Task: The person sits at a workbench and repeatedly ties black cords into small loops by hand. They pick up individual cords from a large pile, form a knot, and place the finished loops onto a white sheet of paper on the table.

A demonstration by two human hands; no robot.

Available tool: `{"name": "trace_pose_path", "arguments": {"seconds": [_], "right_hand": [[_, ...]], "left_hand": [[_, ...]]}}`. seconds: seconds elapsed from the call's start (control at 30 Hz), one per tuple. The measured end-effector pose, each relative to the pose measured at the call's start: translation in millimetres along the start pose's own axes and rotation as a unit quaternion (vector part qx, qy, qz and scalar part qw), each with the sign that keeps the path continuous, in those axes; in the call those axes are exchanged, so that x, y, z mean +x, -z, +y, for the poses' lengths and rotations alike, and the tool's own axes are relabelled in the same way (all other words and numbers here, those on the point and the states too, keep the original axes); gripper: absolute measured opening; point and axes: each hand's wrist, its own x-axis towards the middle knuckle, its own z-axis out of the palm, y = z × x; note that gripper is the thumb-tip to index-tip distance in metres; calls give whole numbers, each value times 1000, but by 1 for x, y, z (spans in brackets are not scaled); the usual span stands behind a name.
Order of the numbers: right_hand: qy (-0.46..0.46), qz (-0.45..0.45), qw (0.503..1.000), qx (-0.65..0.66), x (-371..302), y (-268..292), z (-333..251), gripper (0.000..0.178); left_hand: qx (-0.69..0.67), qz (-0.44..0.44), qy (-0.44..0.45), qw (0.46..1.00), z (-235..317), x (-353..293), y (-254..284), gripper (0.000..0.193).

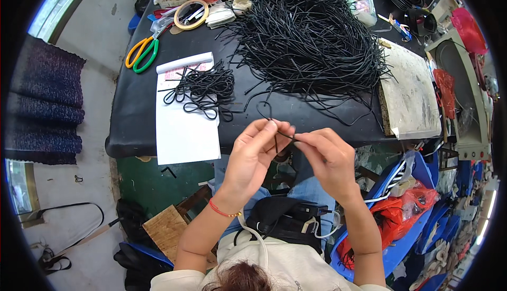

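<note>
A thin black cord [271, 112] is held between both hands over the front edge of the table. My left hand [255, 151] pinches it between thumb and fingers, and a small loop of it rises above the fingertips. With thumb and forefinger, my right hand [328, 156] grips another stretch of the same cord, drawn short between the hands. A big tangled heap of black cords [311, 37] lies just beyond. On a white paper sheet [187, 138] to the left rests a smaller pile of looped black cords [203, 88].
Scissors with orange and green handles [143, 53] and a tape roll [191, 15] lie at the back left of the black table [134, 106]. A pale board [409, 90] sits at the right. Beside my right arm stands a blue bin [346, 249] with red plastic bags [404, 212].
</note>
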Motion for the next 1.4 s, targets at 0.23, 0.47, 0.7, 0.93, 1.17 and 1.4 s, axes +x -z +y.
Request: {"name": "trace_pose_path", "arguments": {"seconds": [0.23,0.47,0.7,0.93,1.17,1.4], "right_hand": [[117,15,990,-84,7,3,0,19],[96,-17,989,-114,6,17,3,17],[104,-76,988,-84,30,29,5,12],[-40,-77,994,70,-4,8,-5,16],[-224,-132,898,355,-17,11,-15,18],[-272,-86,900,329,-12,8,-19,12]], "left_hand": [[139,-23,91,986,7,-4,2,14],[273,-22,57,960,17,-6,-2,14],[441,-118,-20,889,13,-19,-2,16],[230,-94,33,968,16,-12,-1,32],[274,-83,7,958,11,-14,2,22],[196,-48,-62,978,6,-18,-1,18]]}}
